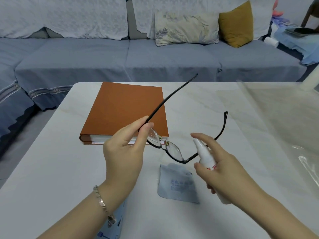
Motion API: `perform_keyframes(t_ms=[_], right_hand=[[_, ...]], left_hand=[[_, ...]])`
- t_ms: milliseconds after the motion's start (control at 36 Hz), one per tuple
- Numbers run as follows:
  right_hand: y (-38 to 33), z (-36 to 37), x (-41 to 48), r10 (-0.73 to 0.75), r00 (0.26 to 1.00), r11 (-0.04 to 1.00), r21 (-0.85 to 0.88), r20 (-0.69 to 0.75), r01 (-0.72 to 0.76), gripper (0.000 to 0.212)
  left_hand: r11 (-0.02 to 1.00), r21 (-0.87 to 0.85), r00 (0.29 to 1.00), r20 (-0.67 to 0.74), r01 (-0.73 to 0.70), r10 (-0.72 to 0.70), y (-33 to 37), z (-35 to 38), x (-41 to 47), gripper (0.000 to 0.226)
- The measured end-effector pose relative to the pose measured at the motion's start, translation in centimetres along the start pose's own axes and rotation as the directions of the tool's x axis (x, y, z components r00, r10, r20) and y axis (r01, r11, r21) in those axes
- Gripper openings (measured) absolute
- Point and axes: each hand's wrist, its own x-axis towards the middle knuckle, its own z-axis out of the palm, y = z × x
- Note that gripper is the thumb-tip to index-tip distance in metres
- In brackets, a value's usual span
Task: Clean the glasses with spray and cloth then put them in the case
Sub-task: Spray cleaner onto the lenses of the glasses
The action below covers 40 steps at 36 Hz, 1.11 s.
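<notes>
My left hand (124, 149) pinches the black-framed glasses (173, 152) at the left temple hinge and holds them in the air above the table, both temples unfolded. My right hand (222, 169) grips a small white spray bottle (206, 156) with its nozzle pointed at the lenses, forefinger raised over the top. A grey-blue cleaning cloth (177, 184) with printed text lies flat on the table just below the glasses. Under my left forearm a light blue printed item (117, 221) is partly hidden; I cannot tell whether it is the case.
An orange hardcover book (127, 111) lies on the white table (51, 169) behind the glasses. Clear plastic sheeting (279, 121) covers the table's right side. A blue-covered sofa (120, 57) with two cushions stands beyond the far edge.
</notes>
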Motion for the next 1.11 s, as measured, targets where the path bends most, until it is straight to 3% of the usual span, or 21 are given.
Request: perform_keyframes(t_ms=[250,389,806,1111], right_hand=[[-0.6,0.5,0.2,-0.013,0.999,0.997,-0.078,-0.046,0.010,0.047],[-0.8,0.2,-0.1,0.011,0.999,0.997,-0.075,-0.050,-0.015,0.056],[0.0,-2.2,-1.0,0.065,0.992,0.985,-0.154,-0.107,-0.081,0.054],[-2.6,-0.1,-0.4,-0.048,0.997,0.997,-0.057,-0.053,0.045,0.050]], left_hand=[[0.997,-0.071,1.000,-0.022,-0.005,0.003,-0.1,0.5,-0.1,0.025],[0.995,-0.097,0.999,-0.020,0.026,-0.028,0.2,0.7,-0.2,0.023],[0.959,-0.220,0.983,-0.003,0.177,-0.182,0.5,1.9,-0.6,0.021],[0.934,-0.258,0.968,0.033,0.247,-0.247,1.0,3.2,-1.6,0.020]])
